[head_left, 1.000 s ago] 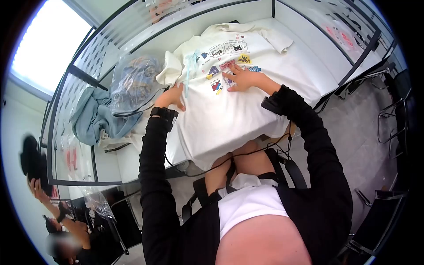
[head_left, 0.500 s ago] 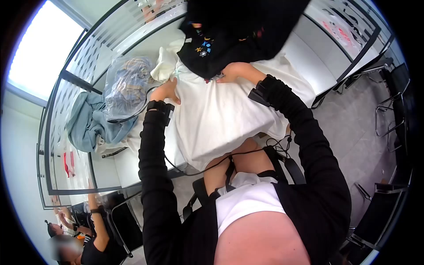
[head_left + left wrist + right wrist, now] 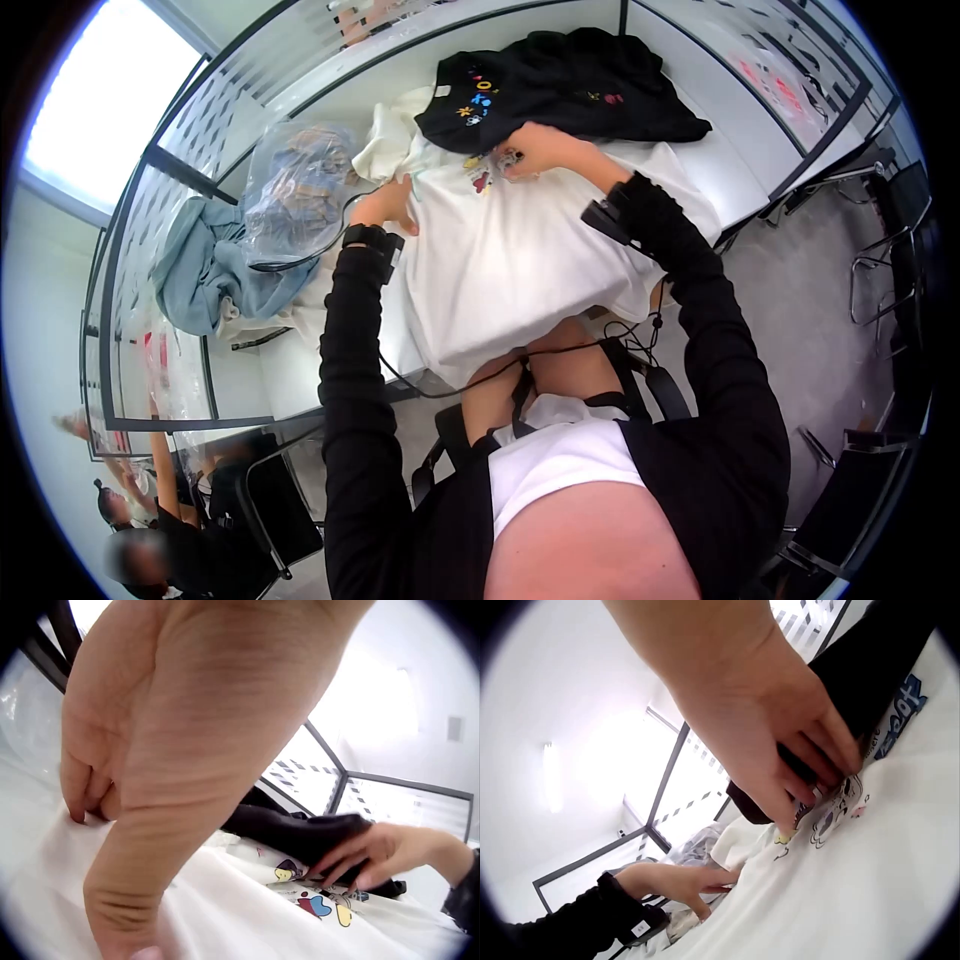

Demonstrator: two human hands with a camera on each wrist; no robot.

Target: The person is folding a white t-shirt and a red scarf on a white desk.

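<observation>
A white T-shirt [image 3: 500, 260] with colourful cartoon prints lies spread over the table, its hem hanging over the front edge. Across its upper part lies a black T-shirt [image 3: 570, 90], rumpled, with small coloured prints near its neckline. My left hand [image 3: 387, 205] rests on the white shirt's left side, thumb spread from the fingers. My right hand [image 3: 545, 150] touches the white shirt's printed chest, right at the black shirt's lower edge. In the right wrist view its slightly bent fingers [image 3: 829, 742] lie on the print, and the black cloth covers most of the other prints.
Left of the shirts lie a clear plastic bag [image 3: 300, 185] with folded clothing and a crumpled light-blue garment [image 3: 215, 265]. Framed clear panels [image 3: 190, 170] border the table. A black cable [image 3: 440, 395] runs across my lap. Another person [image 3: 190, 540] sits at lower left.
The black T-shirt came in over the white one, dropped and now lies flat on its upper part. My right hand stays on the print, shifted slightly upward; my left hand stays nearly in place.
</observation>
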